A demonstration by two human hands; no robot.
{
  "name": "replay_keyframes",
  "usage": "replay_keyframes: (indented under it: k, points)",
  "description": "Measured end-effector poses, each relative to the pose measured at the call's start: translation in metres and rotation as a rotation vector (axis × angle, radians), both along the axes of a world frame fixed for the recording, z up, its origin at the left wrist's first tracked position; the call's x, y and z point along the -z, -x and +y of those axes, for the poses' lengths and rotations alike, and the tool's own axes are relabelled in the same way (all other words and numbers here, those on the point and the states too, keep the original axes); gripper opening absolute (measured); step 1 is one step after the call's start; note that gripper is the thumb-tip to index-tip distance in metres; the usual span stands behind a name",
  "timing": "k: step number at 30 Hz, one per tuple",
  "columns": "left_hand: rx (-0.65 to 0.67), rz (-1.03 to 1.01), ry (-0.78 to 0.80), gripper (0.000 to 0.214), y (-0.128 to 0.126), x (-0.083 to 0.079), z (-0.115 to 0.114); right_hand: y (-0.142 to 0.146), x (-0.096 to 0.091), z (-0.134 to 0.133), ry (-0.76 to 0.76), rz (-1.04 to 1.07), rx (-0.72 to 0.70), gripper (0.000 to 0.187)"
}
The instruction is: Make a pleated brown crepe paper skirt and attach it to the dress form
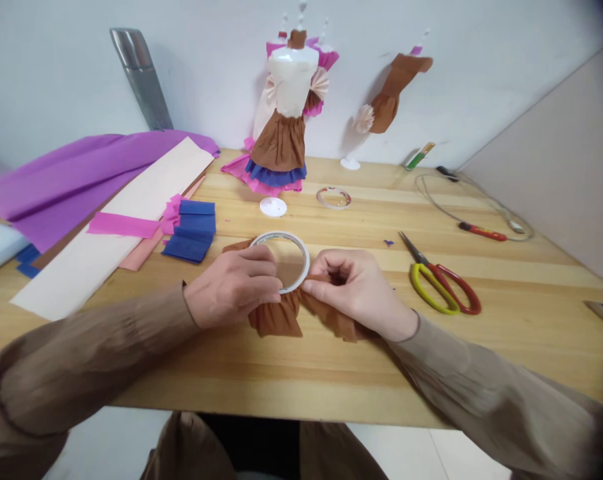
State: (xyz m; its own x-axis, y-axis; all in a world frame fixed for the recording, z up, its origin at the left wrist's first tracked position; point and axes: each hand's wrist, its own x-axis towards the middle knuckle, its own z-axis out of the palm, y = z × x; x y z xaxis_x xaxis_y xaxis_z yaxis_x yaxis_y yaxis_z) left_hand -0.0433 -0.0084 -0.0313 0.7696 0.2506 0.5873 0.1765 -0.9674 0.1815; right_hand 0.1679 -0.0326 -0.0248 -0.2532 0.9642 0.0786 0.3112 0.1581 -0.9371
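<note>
Over the front of the wooden table, my left hand [239, 283] is closed around the left side of a white tape roll [303, 250], which stands tilted. Pinched between the thumb and fingers of my right hand [356, 287] is a strip of brown crepe paper [331, 317], just at the roll's right edge. More of the gathered brown paper hangs below the roll and shows behind my left hand. Whether a length of tape runs from the roll to the paper I cannot tell.
Scissors [439, 280] with yellow and red handles lie at right, near a hot-wire tool [481, 231] with a cable. Small dress forms in crepe paper, one with a brown skirt [280, 143], stand at the back. Crepe sheets [106, 227] cover the left; a second tape roll [334, 197] lies behind.
</note>
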Motion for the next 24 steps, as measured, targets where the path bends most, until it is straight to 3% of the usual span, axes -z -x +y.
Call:
replay_keyframes:
  k: [6,13,18,24]
  points:
    - [0.086,-0.043,0.152,0.025,0.0,-0.002,0.001,-0.004,0.002,0.006,0.027,0.012,-0.024,0.03]
    - [0.009,-0.098,0.385,0.026,0.004,0.001,0.006,-0.01,0.005,0.014,-0.07,-0.028,-0.099,0.035]
    - [0.018,-0.019,0.231,0.028,0.003,0.004,0.006,-0.017,0.003,0.017,-0.191,0.023,0.019,0.029]
    - [0.016,0.03,0.054,0.036,0.0,0.011,0.005,-0.018,0.012,0.026,-0.093,-0.155,-0.291,0.043]
